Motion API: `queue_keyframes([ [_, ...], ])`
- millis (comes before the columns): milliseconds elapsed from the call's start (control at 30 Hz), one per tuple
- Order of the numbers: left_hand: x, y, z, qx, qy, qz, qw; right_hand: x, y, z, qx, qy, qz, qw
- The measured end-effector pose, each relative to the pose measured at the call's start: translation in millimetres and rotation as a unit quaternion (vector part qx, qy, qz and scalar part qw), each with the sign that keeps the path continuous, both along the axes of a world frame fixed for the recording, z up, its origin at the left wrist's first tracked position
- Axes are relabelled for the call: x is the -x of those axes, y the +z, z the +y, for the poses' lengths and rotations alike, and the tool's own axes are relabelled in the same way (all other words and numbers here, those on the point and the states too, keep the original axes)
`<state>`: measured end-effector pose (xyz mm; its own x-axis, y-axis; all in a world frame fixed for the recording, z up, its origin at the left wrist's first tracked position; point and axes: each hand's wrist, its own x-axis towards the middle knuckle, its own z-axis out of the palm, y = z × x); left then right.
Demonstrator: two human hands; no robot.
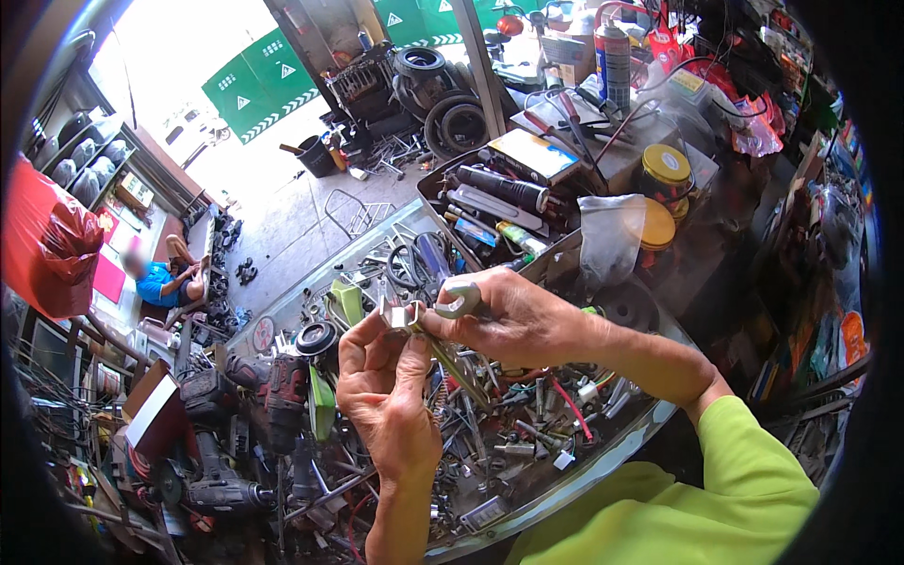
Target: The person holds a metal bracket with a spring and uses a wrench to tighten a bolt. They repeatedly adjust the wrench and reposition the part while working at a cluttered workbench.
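My left hand (391, 395) is closed around a small silvery metal fitting (397, 316), held up near the middle of the view above a cluttered bench. My right hand (508, 320) grips a wrench, whose open jaw (460, 299) shows by the thumb and fingers, right beside the fitting. A long metal tool shaft (452, 367) slants down to the right from between the hands; which tool it belongs to I cannot tell. Loose bolts, sockets and small parts (527, 424) lie underneath.
Power drills (282, 400) lie at left. A tray of tubes and tools (499, 198) and yellow-lidded tubs (665, 169) stand behind. A person in blue (160, 282) sits at far left. Tires (457, 127), a black bucket (315, 155) and green barriers (264, 89) are farther back.
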<state>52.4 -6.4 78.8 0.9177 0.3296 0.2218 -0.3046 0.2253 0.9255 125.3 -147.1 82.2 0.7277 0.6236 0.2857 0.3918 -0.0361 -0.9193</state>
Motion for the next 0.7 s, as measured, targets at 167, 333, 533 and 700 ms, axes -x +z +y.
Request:
queue_keyframes([
  [167, -1, -2, 2, 0.023, -0.014, 0.008, 1.000, -5, -10, 2, 0.005, -0.019, -0.083, 0.996],
  [333, -3, 0, 10, 0.038, -0.041, 0.019, 0.998, -4, -7, 1, 0.021, -0.010, -0.005, 1.000],
  [533, -4, 0, 19, 0.007, -0.063, 0.031, 0.998, -2, -5, 2, 0.013, -0.075, -0.091, 0.993],
  [700, -4, 0, 17, 0.009, -0.069, 0.034, 0.997, -2, 0, -3, 0.012, -0.028, -0.025, 0.999],
])
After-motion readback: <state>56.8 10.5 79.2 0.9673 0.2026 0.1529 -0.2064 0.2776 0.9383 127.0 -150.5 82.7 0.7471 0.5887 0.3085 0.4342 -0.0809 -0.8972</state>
